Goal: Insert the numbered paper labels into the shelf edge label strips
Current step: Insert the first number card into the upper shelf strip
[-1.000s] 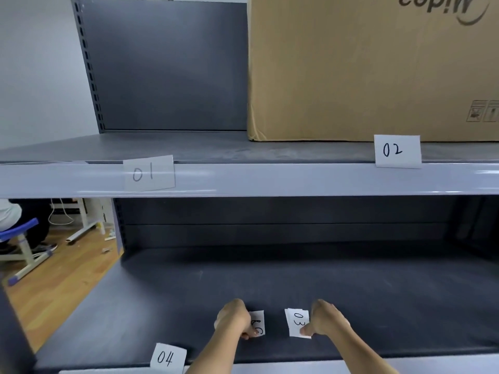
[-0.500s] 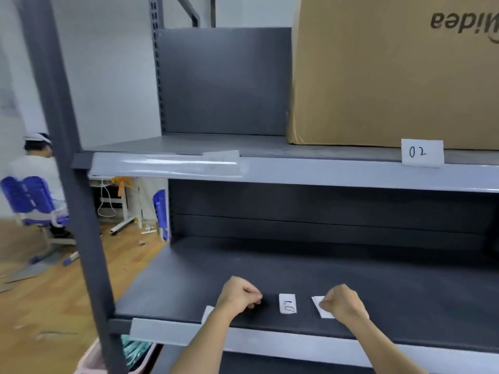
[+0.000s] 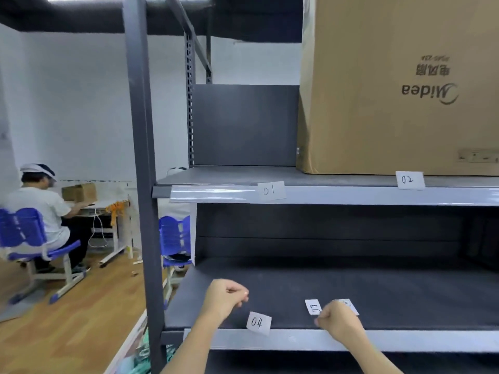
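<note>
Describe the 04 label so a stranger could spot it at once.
Find the grey shelving unit and look at its lower shelf's pale front strip. The 04 label stands in that strip, between the two hands. Unlike the two loose labels lying flat on the shelf, it stands upright.

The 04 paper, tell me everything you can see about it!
The 04 paper is a small white slip with "04" handwritten in dark ink. It stands nearly upright, slightly tilted, its lower edge at the pale label strip along the lower shelf's front edge. No hand touches it; the left hand is above and to its left.
</note>
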The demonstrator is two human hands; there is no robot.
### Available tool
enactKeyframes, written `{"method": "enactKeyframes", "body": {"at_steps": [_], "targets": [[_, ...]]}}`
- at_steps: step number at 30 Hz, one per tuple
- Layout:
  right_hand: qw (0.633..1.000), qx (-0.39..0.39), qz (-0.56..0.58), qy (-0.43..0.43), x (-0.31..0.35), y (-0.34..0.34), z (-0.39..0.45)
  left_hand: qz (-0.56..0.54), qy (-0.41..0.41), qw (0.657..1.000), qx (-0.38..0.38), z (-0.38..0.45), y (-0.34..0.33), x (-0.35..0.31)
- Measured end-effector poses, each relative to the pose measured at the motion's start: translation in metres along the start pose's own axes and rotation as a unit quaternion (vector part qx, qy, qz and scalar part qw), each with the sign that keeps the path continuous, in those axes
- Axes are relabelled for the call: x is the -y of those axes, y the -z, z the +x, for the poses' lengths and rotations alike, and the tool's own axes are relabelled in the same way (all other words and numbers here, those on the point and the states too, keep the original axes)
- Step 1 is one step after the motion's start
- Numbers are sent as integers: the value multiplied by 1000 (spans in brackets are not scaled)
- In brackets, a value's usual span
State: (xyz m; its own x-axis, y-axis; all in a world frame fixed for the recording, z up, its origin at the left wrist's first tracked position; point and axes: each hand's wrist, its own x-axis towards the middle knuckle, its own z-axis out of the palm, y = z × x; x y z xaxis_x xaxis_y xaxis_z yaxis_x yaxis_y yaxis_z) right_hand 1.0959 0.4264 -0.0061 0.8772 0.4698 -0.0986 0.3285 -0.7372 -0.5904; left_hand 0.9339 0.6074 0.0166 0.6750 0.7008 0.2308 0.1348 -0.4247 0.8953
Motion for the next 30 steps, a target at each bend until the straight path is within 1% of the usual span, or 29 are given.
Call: {"method": "enactKeyframes", "body": {"at_steps": [2, 5, 8, 10, 11, 13, 15, 20, 24, 27, 30], "targets": [[1000, -25, 16, 7, 4, 11, -6, 0, -6, 1000, 4, -6, 3, -12], [999, -22, 36, 7, 9, 22, -12, 8, -8, 1000, -1, -11, 8, -29], [999, -22, 44, 16, 19, 38, -12, 8, -33, 999, -9, -6, 17, -48], [996, -46, 61, 53, 34, 60, -10, -3, -59, 998, -19, 1, 26, -67], [992, -67, 68, 85, 43, 73, -11, -10, -74, 997, -28, 4, 31, -78], [978, -103, 89, 160, 67, 98, -17, -20, -101, 994, -41, 13, 42, -99], [961, -127, 115, 216, 92, 121, -21, -22, -124, 991, -43, 25, 52, -119], [932, -158, 152, 287, 147, 159, -15, -22, -189, 979, -70, 59, 66, -162], [922, -157, 165, 314, 172, 173, 0, 32, -223, 970, -91, 82, 67, -177], [915, -147, 162, 338, 180, 174, 19, 44, -214, 969, -116, 95, 64, -181], [915, -126, 170, 343, 183, 173, 35, 70, -195, 972, -109, 102, 60, -183]]}}
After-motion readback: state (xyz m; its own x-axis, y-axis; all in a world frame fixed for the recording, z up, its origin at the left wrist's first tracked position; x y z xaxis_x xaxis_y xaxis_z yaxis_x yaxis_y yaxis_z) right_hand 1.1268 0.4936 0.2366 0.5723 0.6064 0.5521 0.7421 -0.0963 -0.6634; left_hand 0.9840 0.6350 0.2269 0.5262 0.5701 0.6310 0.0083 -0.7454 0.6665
